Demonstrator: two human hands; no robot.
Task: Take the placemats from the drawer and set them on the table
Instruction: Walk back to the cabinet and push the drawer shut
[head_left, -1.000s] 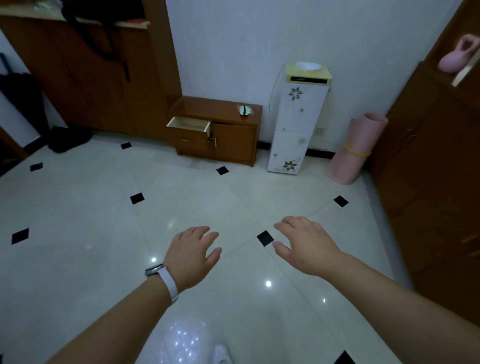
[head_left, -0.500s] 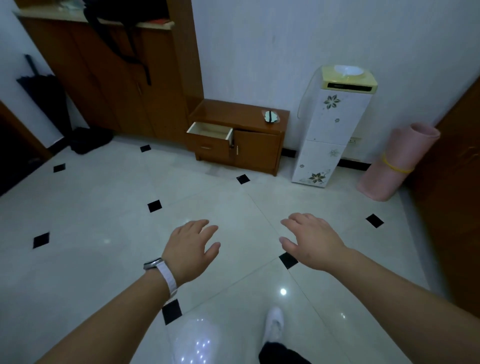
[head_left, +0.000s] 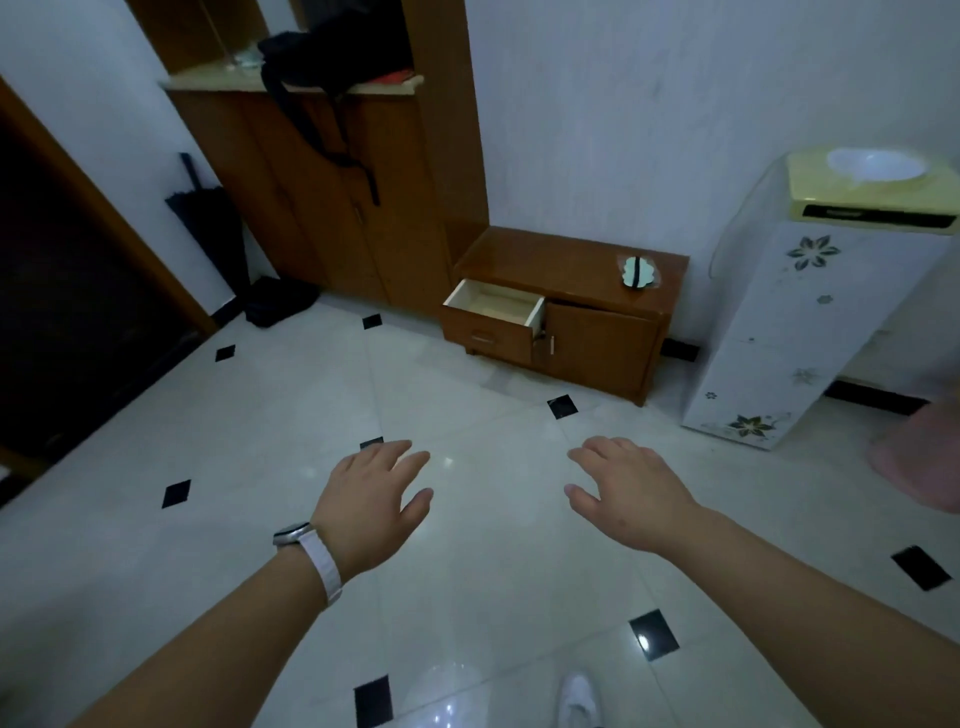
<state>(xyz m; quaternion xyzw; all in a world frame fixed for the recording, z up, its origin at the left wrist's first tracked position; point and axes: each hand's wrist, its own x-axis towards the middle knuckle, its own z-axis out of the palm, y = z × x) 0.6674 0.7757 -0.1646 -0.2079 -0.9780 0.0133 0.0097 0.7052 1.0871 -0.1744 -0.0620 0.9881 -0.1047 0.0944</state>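
Note:
A low brown wooden cabinet (head_left: 602, 332) stands against the white wall ahead. Its left drawer (head_left: 491, 312) is pulled out, pale inside; what lies in it I cannot make out. No placemats are visible. My left hand (head_left: 371, 501), with a white watch on the wrist, and my right hand (head_left: 626, 493) are both stretched forward over the floor, palms down, fingers apart, holding nothing. Both are well short of the drawer.
A small pale green object (head_left: 639, 271) lies on the cabinet top. A white water dispenser (head_left: 810, 312) stands to the right, a pink rolled mat (head_left: 924, 467) beyond it. A tall wooden cupboard (head_left: 322, 208), an umbrella (head_left: 208, 218) and a dark doorway (head_left: 67, 291) are on the left. White tiled floor (head_left: 467, 571) lies between.
The cabinet and open drawer have grown larger and shifted right in the view as I walk closer. Both hands stay open in front of me.

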